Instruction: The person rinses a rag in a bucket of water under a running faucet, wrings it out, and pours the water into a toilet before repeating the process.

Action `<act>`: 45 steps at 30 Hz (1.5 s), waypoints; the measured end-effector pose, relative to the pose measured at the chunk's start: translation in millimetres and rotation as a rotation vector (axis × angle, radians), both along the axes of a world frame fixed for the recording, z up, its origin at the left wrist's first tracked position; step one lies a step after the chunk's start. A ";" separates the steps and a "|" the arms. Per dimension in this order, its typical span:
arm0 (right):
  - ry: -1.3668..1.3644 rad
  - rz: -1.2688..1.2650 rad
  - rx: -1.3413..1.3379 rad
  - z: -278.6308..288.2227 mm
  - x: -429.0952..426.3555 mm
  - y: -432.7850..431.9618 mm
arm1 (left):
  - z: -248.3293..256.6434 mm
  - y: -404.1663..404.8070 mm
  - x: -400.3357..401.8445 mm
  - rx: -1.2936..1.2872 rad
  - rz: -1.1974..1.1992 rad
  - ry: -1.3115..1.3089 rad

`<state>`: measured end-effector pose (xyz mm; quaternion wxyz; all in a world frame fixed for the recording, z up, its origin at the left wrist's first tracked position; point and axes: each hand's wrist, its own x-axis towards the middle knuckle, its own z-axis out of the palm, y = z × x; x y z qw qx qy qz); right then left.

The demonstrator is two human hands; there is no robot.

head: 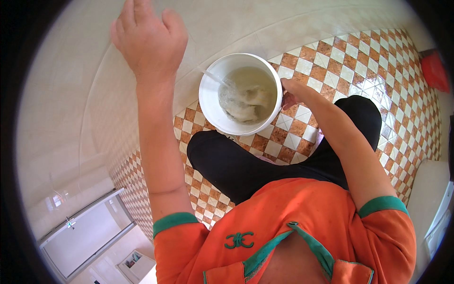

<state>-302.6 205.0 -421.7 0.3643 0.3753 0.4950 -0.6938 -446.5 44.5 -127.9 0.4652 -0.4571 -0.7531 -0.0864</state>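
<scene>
A white plastic bucket (209, 93) stands on the tiled floor close to the wall, in front of my knees. A stream of water (215, 76) runs into it from the upper left. Inside is cloudy water (260, 76) with a pale, cloth-like thing (253, 99) partly under the surface. My right hand (291, 93) grips the bucket at its right side, thumb near the rim and fingers curled below. My left hand (150, 35) is raised in front of the wall at the upper left. Its fingertips are cut off by the frame's top edge, so what they touch is hidden.
The wall (106, 88) is pale and glossy. Brown and white checkered tiles (340, 67) cover the floor, shiny in places. A red object (435, 71) is at the far right, above a white fixture (424, 188). A white door (88, 234) is at the lower left.
</scene>
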 end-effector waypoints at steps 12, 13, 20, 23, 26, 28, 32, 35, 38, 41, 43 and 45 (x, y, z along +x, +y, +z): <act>-0.041 0.015 0.001 66.9 23.3 -21.8 | 4.6 1.0 7.2 -0.019 0.019 0.031; -0.032 -0.010 0.000 68.1 26.0 -23.6 | 6.0 0.7 7.5 -0.011 0.012 0.014; 0.126 -0.344 0.089 107.7 29.7 -40.4 | 4.4 -1.8 0.0 0.014 -0.018 0.007; 0.303 -0.523 -0.037 117.5 28.9 -49.1 | 6.5 -4.6 2.7 -0.007 0.001 0.014; 0.493 -0.178 0.103 121.4 25.1 -51.5 | 3.1 1.6 7.5 0.288 -0.344 -0.427; 0.680 0.098 0.443 109.0 27.5 -50.5 | 3.0 3.7 6.3 0.301 -0.358 -0.426; 0.739 0.366 0.779 134.0 25.6 -55.8 | 7.2 -4.1 4.6 -0.006 -0.011 -0.016; 0.778 0.636 0.979 149.9 25.0 -58.2 | 4.0 -0.5 5.4 0.280 -0.369 -0.428; 0.981 0.652 1.152 139.4 30.5 -63.7 | 6.4 -2.0 3.3 0.143 -0.209 -0.224; 1.244 0.603 1.299 125.2 31.6 -62.8 | 10.6 -1.3 8.0 -0.016 -0.027 -0.040; 1.306 0.564 1.289 121.8 29.8 -63.9 | 9.7 -1.4 7.3 -0.018 -0.029 -0.037; 1.371 0.535 1.290 118.7 27.4 -64.4 | 7.4 -2.3 2.5 -0.004 -0.047 -0.012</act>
